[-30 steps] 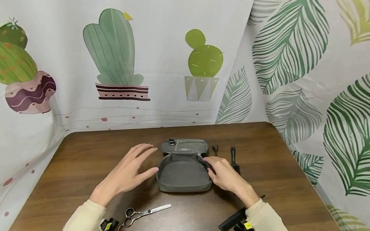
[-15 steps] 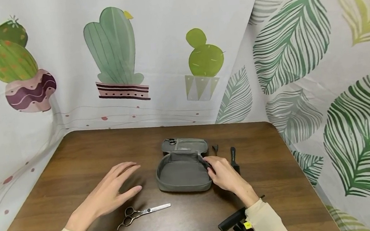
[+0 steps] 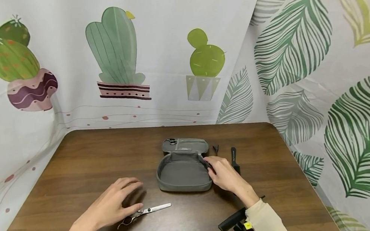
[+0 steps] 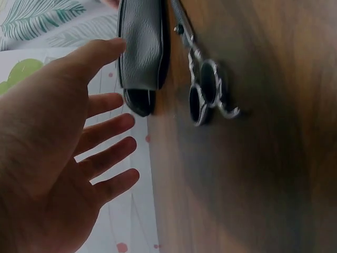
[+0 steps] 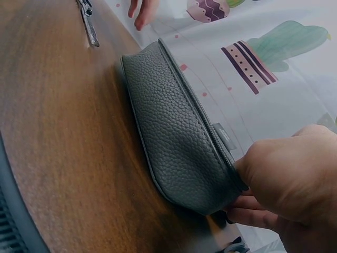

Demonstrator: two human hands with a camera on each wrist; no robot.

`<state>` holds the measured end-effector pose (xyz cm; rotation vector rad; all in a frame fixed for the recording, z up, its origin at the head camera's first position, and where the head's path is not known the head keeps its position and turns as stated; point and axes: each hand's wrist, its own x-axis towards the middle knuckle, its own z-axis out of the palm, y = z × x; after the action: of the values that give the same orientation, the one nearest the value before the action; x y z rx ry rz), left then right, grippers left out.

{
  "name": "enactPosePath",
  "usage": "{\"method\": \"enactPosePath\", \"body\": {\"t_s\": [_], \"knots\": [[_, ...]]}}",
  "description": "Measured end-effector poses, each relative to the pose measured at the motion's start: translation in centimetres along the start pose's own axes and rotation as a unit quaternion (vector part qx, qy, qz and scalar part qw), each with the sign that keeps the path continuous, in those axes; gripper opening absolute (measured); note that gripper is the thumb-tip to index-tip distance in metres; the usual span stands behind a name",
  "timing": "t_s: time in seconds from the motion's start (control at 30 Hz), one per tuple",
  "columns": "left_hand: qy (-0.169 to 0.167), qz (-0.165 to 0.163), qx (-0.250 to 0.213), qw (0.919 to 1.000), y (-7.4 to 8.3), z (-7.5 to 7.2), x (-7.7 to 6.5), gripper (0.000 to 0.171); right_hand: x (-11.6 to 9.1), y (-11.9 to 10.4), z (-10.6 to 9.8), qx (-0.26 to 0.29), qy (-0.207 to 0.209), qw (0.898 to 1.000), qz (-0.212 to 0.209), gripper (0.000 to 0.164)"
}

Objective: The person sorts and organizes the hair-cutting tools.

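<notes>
A grey zippered pouch (image 3: 184, 172) of pebbled leather lies unzipped on the table, its lid folded back and its main compartment bare inside. My right hand (image 3: 224, 173) grips the pouch's right side wall, thumb inside the rim and fingers outside, as the right wrist view (image 5: 295, 184) also shows. Silver hair scissors (image 3: 154, 209) with a finger rest lie in front of the pouch, blades pointing right. Above their handle loops hovers my left hand (image 3: 108, 204), fingers spread and relaxed, holding nothing. It partly hides the loops in the head view; the left wrist view shows the whole scissors handle (image 4: 208, 92).
Another pair of scissors (image 3: 172, 141) sits in the pouch's lid. To the right of the pouch lie a small black clip (image 3: 216, 149) and a black-handled tool (image 3: 233, 157). A black comb-like item (image 3: 231, 219) lies beside the right wrist. Patterned cloth hangs behind the table (image 3: 119, 137).
My left hand has left the pouch's left side and come back toward the front left, then lowered over the scissors' handles. The right hand keeps its grip on the pouch.
</notes>
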<state>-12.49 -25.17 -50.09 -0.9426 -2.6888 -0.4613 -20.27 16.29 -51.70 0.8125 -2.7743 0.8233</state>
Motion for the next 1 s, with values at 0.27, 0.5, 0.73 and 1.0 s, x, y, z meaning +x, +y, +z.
{"method": "enactPosePath", "body": {"t_s": [0.27,0.5,0.73,1.0], "knots": [[-0.043,0.001,-0.014,0.999,0.8,0.8,-0.2,0.06,0.0,-0.1,0.0,-0.003,-0.002,1.0,0.0,0.039],[-0.059,0.01,-0.023,0.998,0.9,1.4,-0.4,0.054,0.0,-0.1,0.1,-0.008,0.004,1.0,-0.005,0.038],[-0.08,0.008,-0.05,0.9955,0.8,1.4,-0.5,0.043,0.0,-0.1,0.1,-0.006,0.004,1.0,-0.009,0.038],[-0.102,0.006,-0.082,0.9914,0.8,1.1,-0.3,0.029,0.0,0.0,0.2,-0.009,0.0,1.0,-0.003,0.039]]}}
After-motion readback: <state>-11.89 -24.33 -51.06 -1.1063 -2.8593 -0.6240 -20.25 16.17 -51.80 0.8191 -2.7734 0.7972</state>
